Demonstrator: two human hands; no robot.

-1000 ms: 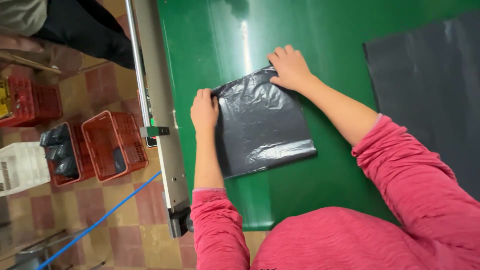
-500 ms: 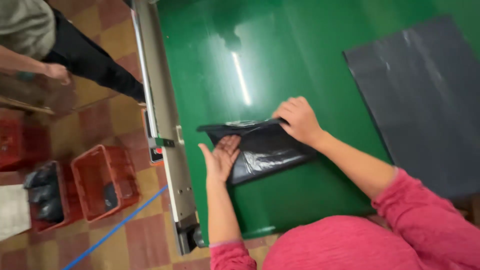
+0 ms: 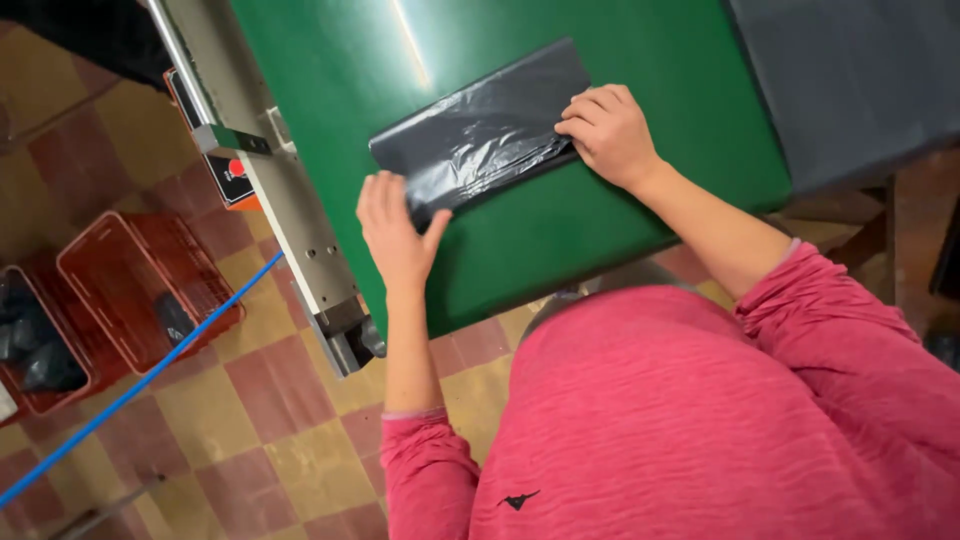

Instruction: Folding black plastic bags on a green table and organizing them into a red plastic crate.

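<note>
While two hands press one folded black bag (image 3: 480,135) — left hand (image 3: 395,235), right hand (image 3: 608,135), flat grip, two red crates (image 3: 140,290).

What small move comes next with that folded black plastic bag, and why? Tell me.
Probably sweep the left hand along the folded black plastic bag toward the right hand to flatten it. The plastic looks wrinkled, the right hand pins one end on the green table, and the left rests at the other.

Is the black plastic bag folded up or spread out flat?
Folded. The black plastic bag lies as a narrow strip on the green table, with the right hand and left hand pressing its ends.
</note>
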